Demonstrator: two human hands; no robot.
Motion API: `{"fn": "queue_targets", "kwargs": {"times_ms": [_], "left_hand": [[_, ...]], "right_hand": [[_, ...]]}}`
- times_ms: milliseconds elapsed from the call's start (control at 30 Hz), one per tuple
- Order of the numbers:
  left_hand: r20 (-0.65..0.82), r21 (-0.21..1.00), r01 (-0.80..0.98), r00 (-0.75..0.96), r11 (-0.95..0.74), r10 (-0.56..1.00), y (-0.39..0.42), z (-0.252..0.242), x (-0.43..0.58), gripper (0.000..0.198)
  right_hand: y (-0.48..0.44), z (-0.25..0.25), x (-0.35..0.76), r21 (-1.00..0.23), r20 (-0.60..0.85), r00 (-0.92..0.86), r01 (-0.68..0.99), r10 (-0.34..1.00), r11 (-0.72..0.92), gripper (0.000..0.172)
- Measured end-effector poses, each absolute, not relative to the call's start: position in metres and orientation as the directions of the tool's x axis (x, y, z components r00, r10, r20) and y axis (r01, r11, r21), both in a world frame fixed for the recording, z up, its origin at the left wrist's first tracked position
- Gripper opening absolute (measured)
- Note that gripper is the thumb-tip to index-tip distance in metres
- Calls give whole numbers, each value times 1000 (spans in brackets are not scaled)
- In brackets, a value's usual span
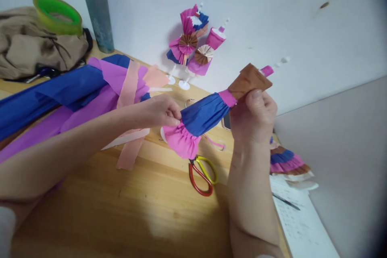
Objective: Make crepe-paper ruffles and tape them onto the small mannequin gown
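A paper dress (pixel 207 113) is held tilted above the table, with a brown bodice, a pink waistband, a blue skirt and a gathered pink ruffle at the hem. My right hand (pixel 256 113) grips it by the brown bodice, thumb in front. From the bodice's top sticks a pink piece with white beads (pixel 281 63). The fingertips of my left hand (pixel 163 111) pinch the skirt where blue meets the pink ruffle. Below the ruffle lie scissors (pixel 203 175) with one red and one yellow handle, their blades mostly hidden.
Blue and purple crepe paper (pixel 90 92) lies at left beside peach strips (pixel 130 153). Behind stand a bottle (pixel 99 20), green tape roll (pixel 57 14) on a brown bag (pixel 39 52), and two small paper dresses (pixel 201 64). At right are a striped paper skirt (pixel 288 161), notebook (pixel 302 221) and pen (pixel 286 201).
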State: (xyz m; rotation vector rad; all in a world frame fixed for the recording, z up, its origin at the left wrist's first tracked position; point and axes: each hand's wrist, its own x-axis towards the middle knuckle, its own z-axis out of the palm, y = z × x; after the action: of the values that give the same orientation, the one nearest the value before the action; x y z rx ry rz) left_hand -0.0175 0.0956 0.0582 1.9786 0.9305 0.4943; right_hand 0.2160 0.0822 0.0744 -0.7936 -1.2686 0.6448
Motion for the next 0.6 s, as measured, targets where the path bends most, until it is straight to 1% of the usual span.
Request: {"fn": "queue_targets", "kwargs": {"times_ms": [67, 200, 300, 400, 500, 600], "left_hand": [[-9, 841, 425, 629, -334, 777, 96, 59, -17, 17], [113, 813, 437, 528, -383, 842, 97, 57, -13, 7], [182, 792, 467, 434, -393, 883, 100, 55, -11, 4], [231, 798, 437, 417, -416, 879, 106, 52, -14, 4], [228, 833, 389, 408, -394, 884, 118, 46, -20, 4], [196, 837, 410, 395, -363, 897, 131, 40, -27, 6]], "right_hand": [[83, 73, 216, -826, 552, 206, 1, 808, 564, 32], [83, 75, 213, -821, 551, 274, 10, 788, 570, 34], [86, 76, 209, -805, 574, 342, 70, 744, 589, 32], [93, 75, 201, -790, 599, 378, 139, 706, 597, 33], [103, 71, 191, -768, 633, 374, 195, 678, 610, 37], [112, 66, 181, -739, 673, 328, 258, 663, 622, 43]]}}
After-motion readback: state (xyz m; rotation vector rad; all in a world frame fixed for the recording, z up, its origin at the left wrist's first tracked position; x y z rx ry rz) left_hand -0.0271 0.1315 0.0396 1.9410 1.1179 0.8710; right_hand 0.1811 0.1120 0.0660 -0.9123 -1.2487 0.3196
